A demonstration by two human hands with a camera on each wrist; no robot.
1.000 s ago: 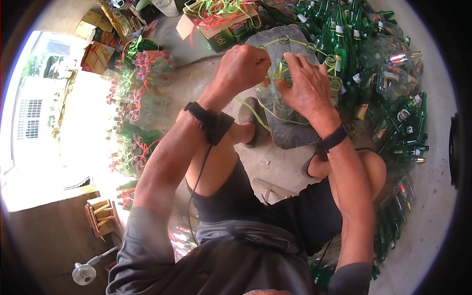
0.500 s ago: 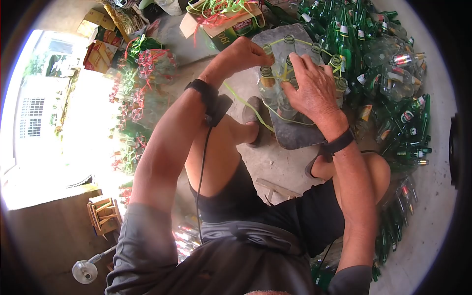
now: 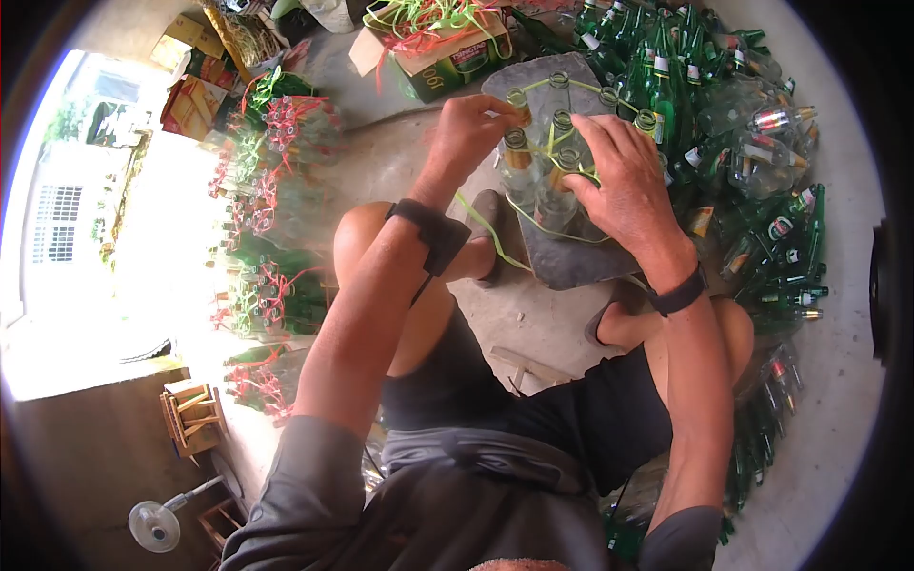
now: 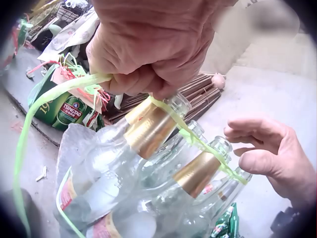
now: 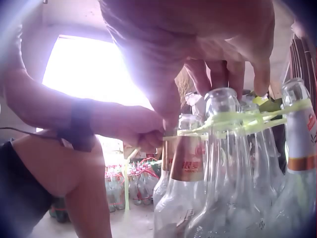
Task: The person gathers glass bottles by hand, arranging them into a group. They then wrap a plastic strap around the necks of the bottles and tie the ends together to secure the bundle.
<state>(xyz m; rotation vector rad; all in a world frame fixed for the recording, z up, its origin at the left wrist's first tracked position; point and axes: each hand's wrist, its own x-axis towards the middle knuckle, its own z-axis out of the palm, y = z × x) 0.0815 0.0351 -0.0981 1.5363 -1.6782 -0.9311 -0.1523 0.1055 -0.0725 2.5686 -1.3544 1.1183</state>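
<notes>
Several clear glass bottles [image 5: 223, 163] stand upright in a cluster on a dark slab [image 3: 571, 265]. Flat light-green plastic strapping [image 4: 198, 144] runs round and between their necks, some of which carry gold foil [image 4: 200, 173]. My left hand [image 3: 468, 133], at the left side of the cluster, pinches the strap close by a bottle neck, and a loose tail [image 4: 37, 101] hangs from its fingers. On the cluster's right side, my right hand [image 3: 630, 181] spreads its fingers over the necks. In the left wrist view its fingers [image 4: 257, 131] are gently bent, with no strap between them.
Green and clear bottles [image 3: 662, 95] lie heaped along the right. A Tsingtao carton [image 3: 452, 67] with red and green strapping stands beyond the slab. Strapped bottle bundles [image 3: 286, 133] line the left. A small fan [image 3: 154, 526] and wooden stool [image 3: 193, 414] are at lower left.
My left hand first moved left and down from above the bottles, then came back slightly right with the strap. My right hand shifted right and down, its fingers spreading off the middle necks.
</notes>
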